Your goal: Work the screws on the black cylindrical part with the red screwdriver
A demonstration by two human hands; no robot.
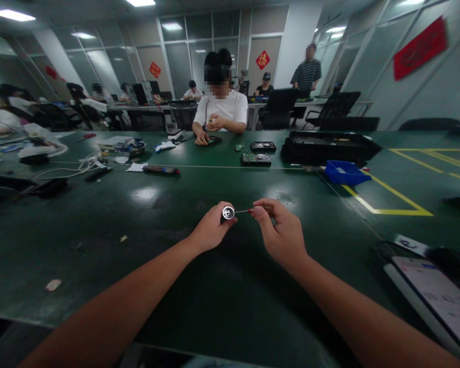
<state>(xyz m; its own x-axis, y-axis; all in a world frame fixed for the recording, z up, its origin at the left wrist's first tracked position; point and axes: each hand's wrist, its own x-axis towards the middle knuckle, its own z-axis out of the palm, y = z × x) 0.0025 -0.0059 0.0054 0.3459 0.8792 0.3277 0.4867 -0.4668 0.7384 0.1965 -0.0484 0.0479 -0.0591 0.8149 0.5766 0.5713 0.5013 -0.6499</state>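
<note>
Near the middle of the green table, my left hand [210, 228] is closed around a small round metal piece [228, 212] with a bright rim and a dark recess; its exact kind is too small to tell. My right hand [281, 230] grips a screwdriver [267, 208] by its handle. The thin shaft points left and its tip meets the right side of the round piece. Both hands are raised in front of me over the near half of the table.
Across the table [176, 306] a person in a white shirt [233, 110] handles a small part. Hard drives [256, 159], a blue bin [345, 173], a long black tray [329, 145] and a pen-shaped tool [161, 170] lie beyond my hands. A phone [435, 296] is at right.
</note>
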